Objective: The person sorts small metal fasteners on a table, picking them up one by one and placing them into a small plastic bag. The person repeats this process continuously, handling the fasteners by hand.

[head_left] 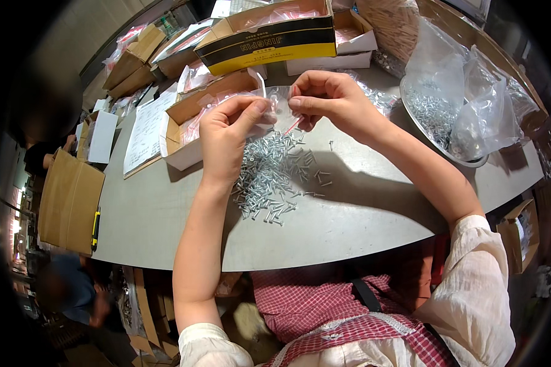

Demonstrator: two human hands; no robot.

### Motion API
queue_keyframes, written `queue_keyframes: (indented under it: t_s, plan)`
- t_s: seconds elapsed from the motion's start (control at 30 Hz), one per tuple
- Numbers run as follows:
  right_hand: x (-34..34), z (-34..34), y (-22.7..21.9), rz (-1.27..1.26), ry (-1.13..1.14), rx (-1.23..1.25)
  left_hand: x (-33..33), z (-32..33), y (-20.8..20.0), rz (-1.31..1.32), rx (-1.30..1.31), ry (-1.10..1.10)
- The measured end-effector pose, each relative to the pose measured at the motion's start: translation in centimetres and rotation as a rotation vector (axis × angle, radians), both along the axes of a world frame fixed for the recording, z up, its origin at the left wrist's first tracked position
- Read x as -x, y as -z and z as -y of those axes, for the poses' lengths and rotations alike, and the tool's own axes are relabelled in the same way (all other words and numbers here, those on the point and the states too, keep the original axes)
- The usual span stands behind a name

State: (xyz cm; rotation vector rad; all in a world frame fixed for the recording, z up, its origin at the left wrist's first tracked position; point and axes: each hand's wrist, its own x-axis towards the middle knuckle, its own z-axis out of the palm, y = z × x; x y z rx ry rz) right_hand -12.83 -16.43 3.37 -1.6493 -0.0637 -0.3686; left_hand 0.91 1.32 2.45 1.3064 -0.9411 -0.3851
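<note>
Left hand [231, 127] and right hand [335, 103], fingertips clamped on a small clear plastic bag [279, 100], just beyond the screw pile [268, 174]! Left of that pile sits an open cardboard box [187, 156]; well right, a metal bowl [471, 163].

The fingers of the left hand [226, 134] and the right hand [333, 101] hid parts of the clear bag [279, 107] between them, and whether anything lay inside it could not be told. The left wrist covered an edge of the screw pile [269, 174]. Plastic bags [487, 119] hid part of the bowl [469, 163]. Writing on the paper sheet [148, 134] was too small to read. A co-worker in blue [72, 289] was blurred; the lower edge cut off the left sleeve [213, 347].
</note>
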Motion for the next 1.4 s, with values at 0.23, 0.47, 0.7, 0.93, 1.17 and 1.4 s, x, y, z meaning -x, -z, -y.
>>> queue_keyframes:
  t_s: [0.23,0.47,0.7,0.93,1.17,1.4]
  plan:
    - [-0.2,1.0,-0.3,-0.001,0.098,-0.049,-3.6,-0.2,0.2,0.156,-0.025,-0.367]
    - [-0.3,-0.3,0.7,-0.12,0.026,0.032,-3.8,-0.5,-0.6,0.861,0.02,-0.554]
    - [0.9,-2.3,-0.7,-0.173,0.011,0.158,0.1,-0.4,0.1,0.301,-0.163,0.015]
    - [1.4,-2.0,-0.7,-0.07,0.131,0.33,1.7,-0.8,-1.4,0.639,-0.068,-0.345]
    - [2.1,-2.6,-1.8,-0.224,-0.051,0.172,1.7,-1.3,-1.5,0.066,-0.294,0.316]
    - [2.1,-1.6,-2.3,-0.395,-0.14,0.034,1.9,-1.3,-1.5,0.039,-0.338,0.37]
